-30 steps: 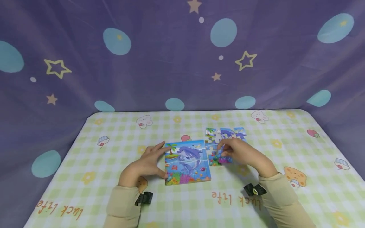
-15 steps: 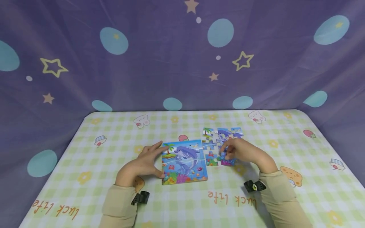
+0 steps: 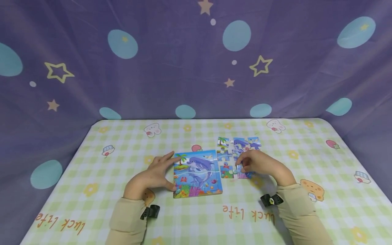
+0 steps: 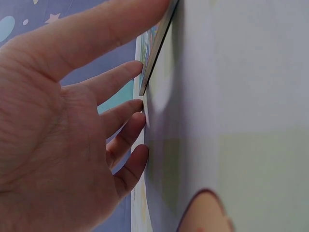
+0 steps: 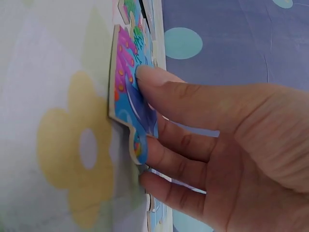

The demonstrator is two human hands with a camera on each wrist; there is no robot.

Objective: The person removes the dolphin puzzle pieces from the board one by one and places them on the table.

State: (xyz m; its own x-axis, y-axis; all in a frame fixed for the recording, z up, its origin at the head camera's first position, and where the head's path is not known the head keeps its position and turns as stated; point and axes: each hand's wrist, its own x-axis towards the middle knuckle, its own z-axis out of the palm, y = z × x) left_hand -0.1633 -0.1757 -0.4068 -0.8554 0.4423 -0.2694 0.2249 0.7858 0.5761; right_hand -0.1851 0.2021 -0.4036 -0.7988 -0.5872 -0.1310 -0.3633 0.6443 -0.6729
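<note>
The left hand (image 3: pixel 152 175) lies at the left edge of a square dolphin picture board (image 3: pixel 197 175). Its fingers are spread and fairly straight; the thumb touches the lower left corner and the index finger reaches the upper left. On the right, the right hand (image 3: pixel 258 161) pinches a puzzle piece with pink coral (image 5: pixel 124 72). In the right wrist view its thumb lies on the picture side and other fingers meet the edge by the tab. Several more dolphin puzzle pieces (image 3: pixel 225 170) lie beside the board in loose rows, some hidden under the right hand.
A tablecloth (image 3: pixel 190 221) with green checks and printed cartoons covers the table. Behind it hangs a purple curtain (image 3: pixel 171 81) with stars and blue ovals. Each sleeve carries a black strap (image 3: pixel 271 200) near the wrist.
The coral piece has shifted slightly right under the right hand, and a gap shows between it and the crab piece. The left hand and board keep their place; the view has swung slightly.
</note>
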